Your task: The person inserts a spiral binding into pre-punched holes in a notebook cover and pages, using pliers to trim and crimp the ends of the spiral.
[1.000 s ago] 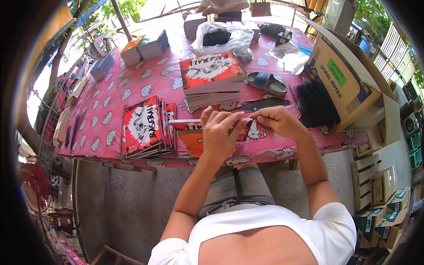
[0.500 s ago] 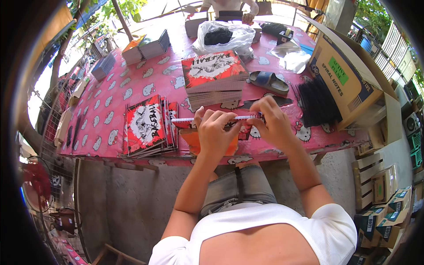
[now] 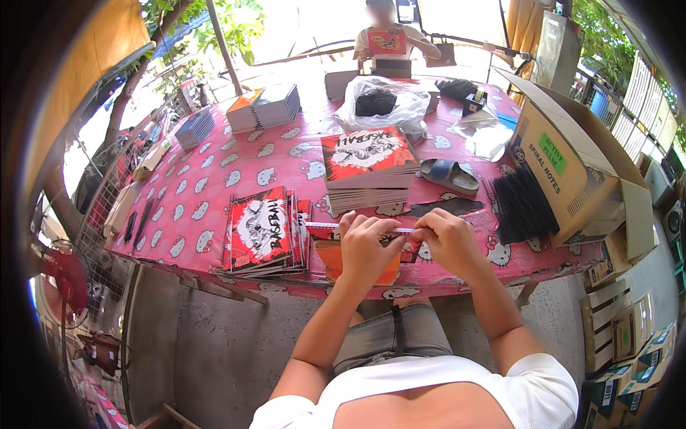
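My left hand (image 3: 366, 247) is closed around the middle of a thin notebook (image 3: 323, 225), which I see almost edge-on, its white page edge toward me. At the notebook's right end, my right hand (image 3: 451, 239) pinches the edge with thumb and fingers; whether a coil sits there is too small to make out. Below the notebook shows an orange piece (image 3: 361, 263), partly hidden by my left hand and wrist. To the left lies a pile of red-and-white notebooks (image 3: 257, 232). Beyond my hands rises a taller stack of similar notebooks (image 3: 368, 154).
On the right are a heap of black spiral coils (image 3: 525, 211), a cardboard box (image 3: 564, 154) and a blue slipper (image 3: 449, 175). A plastic bag (image 3: 382, 107) with black contents stands farther back. Across the table, a person (image 3: 393, 46) holds up a red sheet or cover.
The view has tilted up, showing more of the person opposite with a red sheet or cover raised. My right hand's fingers have come down onto the notebook's right end; my left keeps its grip.
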Available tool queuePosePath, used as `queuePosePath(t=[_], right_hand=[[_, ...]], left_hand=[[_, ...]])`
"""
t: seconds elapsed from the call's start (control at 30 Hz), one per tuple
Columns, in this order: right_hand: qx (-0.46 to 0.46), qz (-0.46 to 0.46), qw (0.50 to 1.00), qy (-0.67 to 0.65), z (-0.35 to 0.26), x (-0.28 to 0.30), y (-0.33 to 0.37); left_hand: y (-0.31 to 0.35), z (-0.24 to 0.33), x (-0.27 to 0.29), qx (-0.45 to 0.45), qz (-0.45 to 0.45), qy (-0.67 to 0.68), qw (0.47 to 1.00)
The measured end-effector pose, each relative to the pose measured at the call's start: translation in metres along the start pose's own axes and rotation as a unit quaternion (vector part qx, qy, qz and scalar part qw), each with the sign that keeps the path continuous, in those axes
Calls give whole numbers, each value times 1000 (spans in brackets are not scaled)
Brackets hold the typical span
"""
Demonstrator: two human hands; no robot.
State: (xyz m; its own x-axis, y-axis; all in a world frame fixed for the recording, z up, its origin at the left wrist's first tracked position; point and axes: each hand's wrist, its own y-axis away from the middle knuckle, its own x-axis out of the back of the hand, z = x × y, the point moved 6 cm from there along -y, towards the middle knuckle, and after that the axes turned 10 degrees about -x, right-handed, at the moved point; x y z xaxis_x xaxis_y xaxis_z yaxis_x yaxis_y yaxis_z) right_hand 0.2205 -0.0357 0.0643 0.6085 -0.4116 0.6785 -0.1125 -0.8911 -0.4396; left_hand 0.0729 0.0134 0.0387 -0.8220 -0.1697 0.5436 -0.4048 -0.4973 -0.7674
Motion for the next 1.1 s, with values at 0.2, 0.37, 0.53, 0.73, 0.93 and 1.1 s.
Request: queuePosePath(t=[0.2, 0.37, 0.53, 0.73, 0.93, 1.1], right_hand=[[18, 72, 997, 18, -8, 6, 2], [-2, 33, 999, 1, -8, 0, 1], [-11, -71, 997, 32, 5, -16, -1], [-11, 5, 997, -76, 52, -26, 2], [4, -42, 998, -52, 7, -18, -1], [-19, -62, 996, -58, -2, -13, 4]], left_hand=[[1, 1, -1, 7, 12, -21, 1000], [-1, -3, 8, 70, 6, 9, 997], [-26, 13, 45, -17, 3, 207, 978], [-72, 141, 147, -289, -90, 586, 751], [-67, 173, 129, -333, -145, 645, 672], [-71, 167, 123, -309, -148, 646, 682]])
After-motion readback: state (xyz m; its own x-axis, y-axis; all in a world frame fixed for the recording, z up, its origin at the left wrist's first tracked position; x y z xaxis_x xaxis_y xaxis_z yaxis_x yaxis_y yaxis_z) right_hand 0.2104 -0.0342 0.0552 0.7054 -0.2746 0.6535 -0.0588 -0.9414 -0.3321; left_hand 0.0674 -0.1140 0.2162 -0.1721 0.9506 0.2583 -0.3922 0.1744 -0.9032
